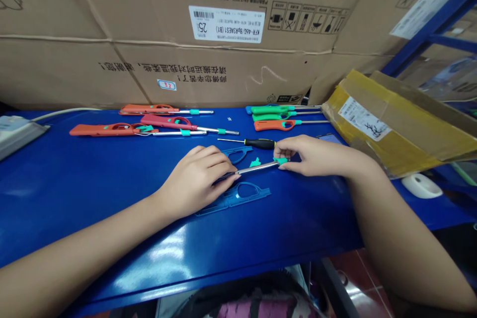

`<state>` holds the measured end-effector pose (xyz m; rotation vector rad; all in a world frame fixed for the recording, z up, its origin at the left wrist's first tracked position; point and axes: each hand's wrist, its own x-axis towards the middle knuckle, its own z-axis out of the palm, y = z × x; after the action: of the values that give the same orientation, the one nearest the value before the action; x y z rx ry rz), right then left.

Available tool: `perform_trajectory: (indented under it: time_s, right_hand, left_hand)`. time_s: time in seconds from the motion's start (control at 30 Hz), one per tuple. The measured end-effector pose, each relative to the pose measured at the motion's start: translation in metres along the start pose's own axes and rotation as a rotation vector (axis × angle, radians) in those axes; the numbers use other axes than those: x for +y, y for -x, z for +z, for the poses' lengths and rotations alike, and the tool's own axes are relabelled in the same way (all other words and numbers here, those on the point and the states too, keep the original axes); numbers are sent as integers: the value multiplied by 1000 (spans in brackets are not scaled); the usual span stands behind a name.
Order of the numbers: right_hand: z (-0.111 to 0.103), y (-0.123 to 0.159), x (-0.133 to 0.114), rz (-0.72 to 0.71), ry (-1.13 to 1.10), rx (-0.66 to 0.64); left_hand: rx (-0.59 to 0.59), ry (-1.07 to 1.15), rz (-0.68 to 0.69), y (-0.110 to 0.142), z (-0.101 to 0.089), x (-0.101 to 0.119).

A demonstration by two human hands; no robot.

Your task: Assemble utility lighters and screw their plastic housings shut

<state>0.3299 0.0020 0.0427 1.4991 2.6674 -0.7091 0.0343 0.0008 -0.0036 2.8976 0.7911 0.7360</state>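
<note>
A slim metal lighter tube (259, 167) spans the gap between my two hands. My left hand (197, 179) is closed on its left end, with a dark part partly hidden under the fingers. At the other end, my right hand (303, 155) pinches the tube by a green plastic piece (281, 161). Below the tube lies an opened blue lighter shell half (248, 195), partly covered by my left hand. Another blue shell half (238, 154) lies just behind. Near it is a small loose green part (255, 162). A black-handled screwdriver (260, 143) rests behind my right fingers.
Several orange and red lighters (99, 130) lie at the back left of the blue table (149, 238). Green and orange lighters (274, 124) lie back right, beside a yellow-taped carton (402, 119). A white mouse-shaped object (422, 186) sits at right. A large cardboard box (149, 20) walls the back.
</note>
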Motion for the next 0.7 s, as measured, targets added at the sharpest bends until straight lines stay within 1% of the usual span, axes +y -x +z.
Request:
perform_trajectory:
  time_s: [0.4,0.57,0.7]
  right_hand:
    - [-1,1,-1,24,-8,-80]
    - [-3,3,-1,44,14,-70]
    - [-4,3,1,-31,14,-19]
  left_hand:
    - [-26,0,10,1,2,-3]
    - [-47,3,-4,1,3,-2]
    - [-52,3,-8,1,3,-3]
